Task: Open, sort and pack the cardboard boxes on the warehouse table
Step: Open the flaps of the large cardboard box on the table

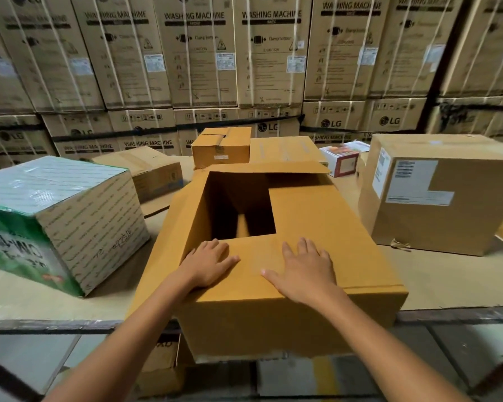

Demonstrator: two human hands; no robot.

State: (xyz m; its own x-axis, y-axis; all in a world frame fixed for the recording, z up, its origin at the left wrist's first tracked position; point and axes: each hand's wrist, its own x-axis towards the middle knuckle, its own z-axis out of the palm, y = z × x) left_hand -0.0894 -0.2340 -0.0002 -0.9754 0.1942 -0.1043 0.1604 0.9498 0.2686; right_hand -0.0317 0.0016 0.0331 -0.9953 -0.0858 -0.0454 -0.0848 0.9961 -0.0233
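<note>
Fingers: both sets lie straight and slightly spread, gripping nothing. My left hand (208,264) and right hand (305,271) press palm-down on the near flap (259,256) of the large box (317,216).

Key relation: the opening (238,207) lies at 12 o'clock from the left fingertips, just beyond them. The left hand is nearer to it. The right hand faces the folded right flap (325,204). The far flap (267,167) stands half raised at 12 o'clock. The box's long axis appears to run from 6 to 12 o'clock, and its near face seems to overhang the table (447,280) edge.

Judgement: closing comes next, and the far flap must come toward me.

Writing:
- The stacked cartons (195,53) behind read "LG", "WASHING MACHINE", "Clamp bottom" and "CAUTION".
- The green-printed box (93,221) at 9 o'clock carries print that I cannot read.
- The labelled box (447,221) at 3 o'clock has a white label (410,181), too blurred to read.
- The small box (221,146) at 12 o'clock has an illegible sticker.
</note>
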